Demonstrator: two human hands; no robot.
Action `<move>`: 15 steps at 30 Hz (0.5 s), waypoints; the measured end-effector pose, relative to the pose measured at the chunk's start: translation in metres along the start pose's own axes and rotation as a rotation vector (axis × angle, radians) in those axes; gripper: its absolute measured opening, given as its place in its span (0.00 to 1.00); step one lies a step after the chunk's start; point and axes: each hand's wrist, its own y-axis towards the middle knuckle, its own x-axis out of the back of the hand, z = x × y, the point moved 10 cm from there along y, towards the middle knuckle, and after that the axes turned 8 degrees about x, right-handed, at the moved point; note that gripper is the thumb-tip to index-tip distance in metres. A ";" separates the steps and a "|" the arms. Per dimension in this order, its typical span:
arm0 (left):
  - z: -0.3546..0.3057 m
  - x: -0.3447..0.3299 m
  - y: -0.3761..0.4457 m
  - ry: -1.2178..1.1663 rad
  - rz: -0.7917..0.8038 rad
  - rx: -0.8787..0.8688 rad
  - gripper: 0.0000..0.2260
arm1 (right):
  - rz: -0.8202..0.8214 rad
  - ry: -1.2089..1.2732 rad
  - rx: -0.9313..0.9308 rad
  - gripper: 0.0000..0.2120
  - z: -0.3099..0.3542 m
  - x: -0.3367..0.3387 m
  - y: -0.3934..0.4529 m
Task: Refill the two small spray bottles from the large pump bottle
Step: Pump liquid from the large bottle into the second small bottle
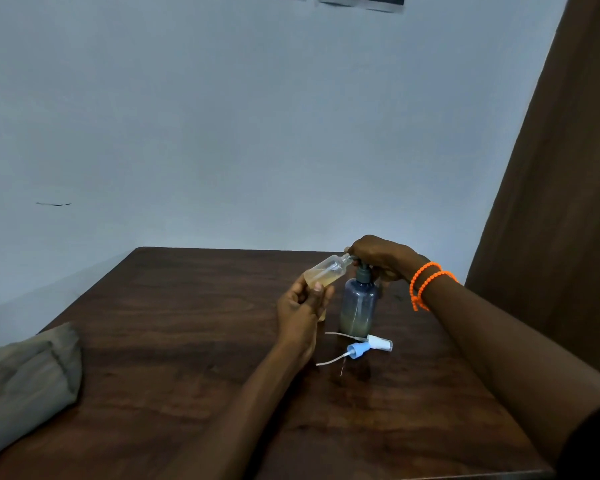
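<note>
A large bluish pump bottle stands upright on the dark wooden table, with a little yellowish liquid at its bottom. My right hand lies curled over its grey pump head. My left hand grips a small clear spray bottle, tilted, its open neck at the pump spout; yellowish liquid lies in its lower part. Behind my left hand a sliver of something yellowish shows; what it is cannot be told. Two removed spray caps with dip tubes lie in front: a white one and a blue one.
A folded grey-green cloth lies at the table's left edge. A pale wall stands behind the table and a brown curtain hangs at the right. Orange bead bracelets circle my right wrist.
</note>
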 end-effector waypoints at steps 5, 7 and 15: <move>-0.001 0.001 0.001 0.003 -0.006 -0.008 0.14 | 0.003 -0.011 -0.030 0.07 -0.002 -0.007 -0.003; 0.001 0.000 0.000 -0.013 -0.009 0.004 0.15 | 0.009 -0.077 -0.037 0.08 0.006 -0.001 -0.014; -0.002 -0.002 -0.002 0.003 -0.003 -0.002 0.14 | -0.028 -0.027 -0.012 0.11 0.001 -0.004 -0.011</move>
